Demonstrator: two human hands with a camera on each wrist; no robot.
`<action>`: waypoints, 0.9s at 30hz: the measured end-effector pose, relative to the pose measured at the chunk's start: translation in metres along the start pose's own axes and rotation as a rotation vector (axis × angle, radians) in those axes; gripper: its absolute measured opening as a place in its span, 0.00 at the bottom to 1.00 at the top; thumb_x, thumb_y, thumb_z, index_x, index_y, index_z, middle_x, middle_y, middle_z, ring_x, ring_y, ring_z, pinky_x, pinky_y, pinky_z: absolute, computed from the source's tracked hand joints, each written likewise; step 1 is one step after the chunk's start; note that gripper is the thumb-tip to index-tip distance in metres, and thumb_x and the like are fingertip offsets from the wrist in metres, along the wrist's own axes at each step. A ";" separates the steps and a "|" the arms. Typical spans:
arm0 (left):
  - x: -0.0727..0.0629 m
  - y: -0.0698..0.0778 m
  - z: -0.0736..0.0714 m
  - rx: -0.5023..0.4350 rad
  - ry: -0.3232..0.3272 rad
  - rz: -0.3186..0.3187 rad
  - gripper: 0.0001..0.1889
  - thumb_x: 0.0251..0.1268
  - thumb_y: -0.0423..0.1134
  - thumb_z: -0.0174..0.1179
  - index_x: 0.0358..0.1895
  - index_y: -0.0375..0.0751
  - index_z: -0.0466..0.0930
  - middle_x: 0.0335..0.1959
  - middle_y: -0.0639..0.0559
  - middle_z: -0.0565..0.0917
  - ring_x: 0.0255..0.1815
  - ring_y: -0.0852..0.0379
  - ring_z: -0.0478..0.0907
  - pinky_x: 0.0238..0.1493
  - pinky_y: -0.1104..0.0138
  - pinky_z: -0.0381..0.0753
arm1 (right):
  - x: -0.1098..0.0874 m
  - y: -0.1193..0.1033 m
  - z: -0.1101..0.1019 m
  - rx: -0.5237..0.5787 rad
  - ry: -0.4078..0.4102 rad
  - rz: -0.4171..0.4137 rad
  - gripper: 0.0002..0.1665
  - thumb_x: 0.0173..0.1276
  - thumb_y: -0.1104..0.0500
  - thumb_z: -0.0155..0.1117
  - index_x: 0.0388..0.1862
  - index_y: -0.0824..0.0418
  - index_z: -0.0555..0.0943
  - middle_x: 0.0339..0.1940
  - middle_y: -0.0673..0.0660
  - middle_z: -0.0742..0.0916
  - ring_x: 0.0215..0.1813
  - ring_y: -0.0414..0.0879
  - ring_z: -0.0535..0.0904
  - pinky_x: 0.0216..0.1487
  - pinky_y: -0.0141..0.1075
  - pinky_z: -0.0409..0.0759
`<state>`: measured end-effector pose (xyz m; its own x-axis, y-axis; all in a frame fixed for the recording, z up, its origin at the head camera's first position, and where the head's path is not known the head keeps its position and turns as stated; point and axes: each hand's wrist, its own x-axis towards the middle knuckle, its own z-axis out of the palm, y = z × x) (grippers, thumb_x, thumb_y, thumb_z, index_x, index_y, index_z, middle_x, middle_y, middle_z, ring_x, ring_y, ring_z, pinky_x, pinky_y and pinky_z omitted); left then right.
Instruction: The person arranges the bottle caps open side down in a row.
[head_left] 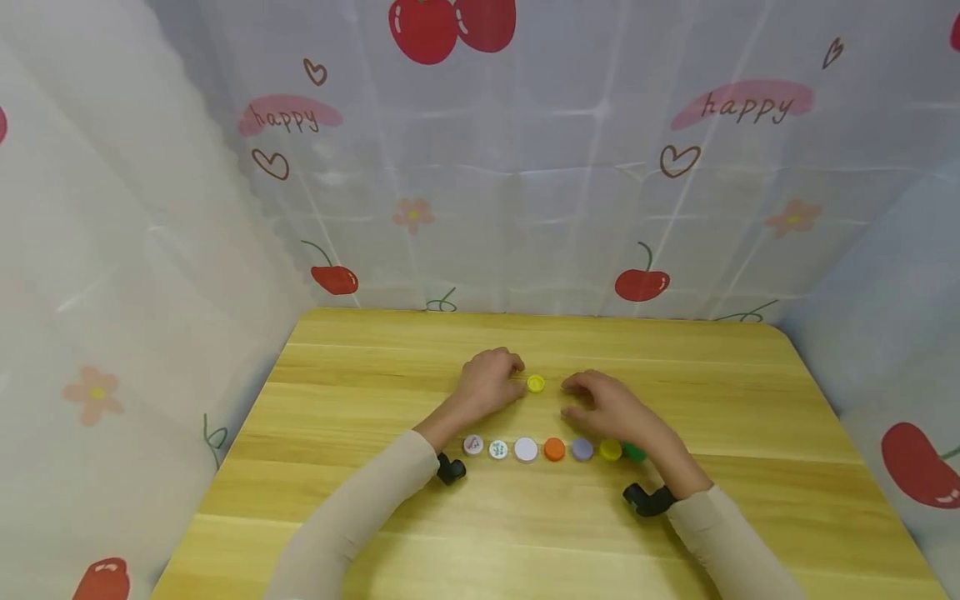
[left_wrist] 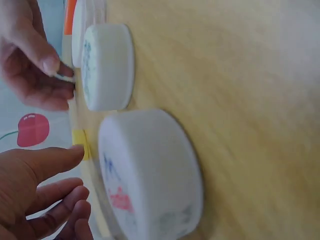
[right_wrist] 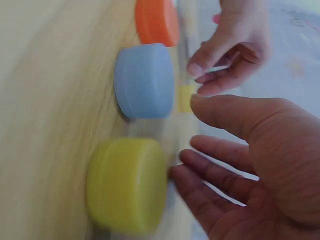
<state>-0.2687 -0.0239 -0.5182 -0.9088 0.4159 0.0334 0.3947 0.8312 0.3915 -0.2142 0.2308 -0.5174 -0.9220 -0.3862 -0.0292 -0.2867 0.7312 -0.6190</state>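
A small yellow bottle cap lies on the table between the two hands. Just left of it is my left hand, fingers loosely bent and thumb close to the cap's edge, holding nothing. To the right, a short gap from that cap, my right hand has thumb and fingers spread apart with nothing between them. Nearer the body runs a row of caps: two printed white ones, a plain white one, an orange one, a bluish-purple one, a larger yellow one and a green one, partly hidden by the right hand.
The wooden table has rounded far corners. Pale curtains printed with cherries, hearts and flowers stand along its back and both sides. A black wrist camera is on the left wrist, another on the right.
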 end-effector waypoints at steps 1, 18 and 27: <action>0.000 0.000 0.001 -0.017 -0.015 -0.004 0.19 0.66 0.49 0.75 0.57 0.48 0.91 0.46 0.55 0.88 0.47 0.55 0.85 0.50 0.58 0.86 | 0.006 0.000 0.002 0.018 -0.006 0.002 0.24 0.75 0.51 0.74 0.63 0.62 0.84 0.57 0.58 0.89 0.57 0.52 0.85 0.62 0.53 0.85; 0.011 0.005 0.008 -0.038 -0.048 0.066 0.13 0.69 0.47 0.75 0.53 0.50 0.93 0.44 0.55 0.90 0.45 0.57 0.86 0.49 0.61 0.87 | 0.054 -0.004 0.022 0.113 0.063 -0.043 0.13 0.71 0.61 0.77 0.52 0.64 0.88 0.39 0.57 0.87 0.39 0.44 0.80 0.43 0.33 0.80; 0.010 -0.003 0.009 -0.136 -0.033 0.144 0.14 0.70 0.48 0.74 0.53 0.50 0.92 0.45 0.57 0.89 0.43 0.61 0.85 0.46 0.65 0.86 | 0.045 -0.002 0.017 0.127 0.111 -0.102 0.15 0.70 0.60 0.78 0.53 0.62 0.88 0.40 0.58 0.87 0.38 0.44 0.80 0.42 0.32 0.80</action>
<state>-0.2775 -0.0191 -0.5275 -0.8386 0.5405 0.0682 0.4961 0.7059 0.5056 -0.2507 0.2024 -0.5310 -0.9149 -0.3850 0.1213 -0.3514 0.6116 -0.7089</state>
